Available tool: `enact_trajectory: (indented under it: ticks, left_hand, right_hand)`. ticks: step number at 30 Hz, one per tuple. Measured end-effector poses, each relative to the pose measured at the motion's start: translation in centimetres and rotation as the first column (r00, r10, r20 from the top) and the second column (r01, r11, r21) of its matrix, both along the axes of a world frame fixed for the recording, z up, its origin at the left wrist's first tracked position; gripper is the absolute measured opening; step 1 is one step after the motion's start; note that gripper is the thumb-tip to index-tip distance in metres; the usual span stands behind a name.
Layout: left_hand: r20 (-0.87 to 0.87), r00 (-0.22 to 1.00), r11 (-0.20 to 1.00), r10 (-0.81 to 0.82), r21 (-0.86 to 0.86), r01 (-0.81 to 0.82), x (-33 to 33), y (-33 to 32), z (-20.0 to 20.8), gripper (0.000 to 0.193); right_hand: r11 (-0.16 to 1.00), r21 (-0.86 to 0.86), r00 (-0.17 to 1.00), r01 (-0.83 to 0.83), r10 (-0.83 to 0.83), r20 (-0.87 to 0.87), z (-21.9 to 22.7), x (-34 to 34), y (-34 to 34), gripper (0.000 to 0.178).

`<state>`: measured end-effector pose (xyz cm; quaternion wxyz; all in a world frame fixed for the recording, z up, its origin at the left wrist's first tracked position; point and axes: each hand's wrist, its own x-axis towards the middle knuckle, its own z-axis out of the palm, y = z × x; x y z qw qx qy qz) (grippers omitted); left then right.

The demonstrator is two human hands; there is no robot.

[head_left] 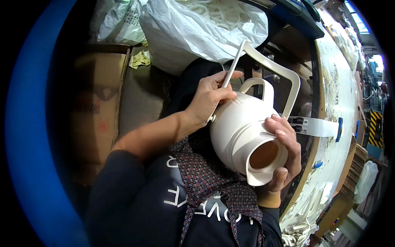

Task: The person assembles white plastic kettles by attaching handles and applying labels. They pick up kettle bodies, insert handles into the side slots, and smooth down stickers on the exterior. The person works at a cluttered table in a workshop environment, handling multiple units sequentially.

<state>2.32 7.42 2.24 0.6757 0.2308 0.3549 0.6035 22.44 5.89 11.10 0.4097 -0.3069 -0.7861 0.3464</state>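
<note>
A cream-white plastic jug (232, 119) lies tilted in front of my chest, its round mouth and pouring spout facing down and toward me. From its far side rises a fixed loop handle (268, 92). A larger swing handle (273, 66) arches over it, its left end meeting the jug at a small knob. My left hand (210, 96) grips the left arm of the swing handle, with the thumb along the jug's body. My right hand (290, 148) wraps the neck from the right, fingers on top and thumb by the rim. Its palm is hidden.
A white sack (177, 37) of pale plastic rings stands ahead. At left are a cardboard box (92, 115) and a crumpled yellowish scrap (140, 60). A worn white bench (335, 107) runs along the right, with a white strip (314, 126) across its edge and pale plastic handles (304, 222) near me.
</note>
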Motion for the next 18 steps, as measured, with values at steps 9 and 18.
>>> enact_trajectory:
  ticks: [9, 18]
  left_hand:
    - [-0.321, 0.858, 0.283, 0.401, 0.934, 0.218, 1.9, 1.0, -0.4, 0.063]
    - [-0.242, 0.966, 0.698, -0.092, 0.676, 0.236, -4.4, 0.8, 9.4, 0.035]
  right_hand:
    - [0.969, 0.247, 1.0, -0.015, 0.017, -0.007, -0.5, 3.2, -1.8, 0.052]
    - [0.94, 0.279, 0.976, 0.199, -0.165, -0.139, -1.4, 2.0, -0.6, 0.059]
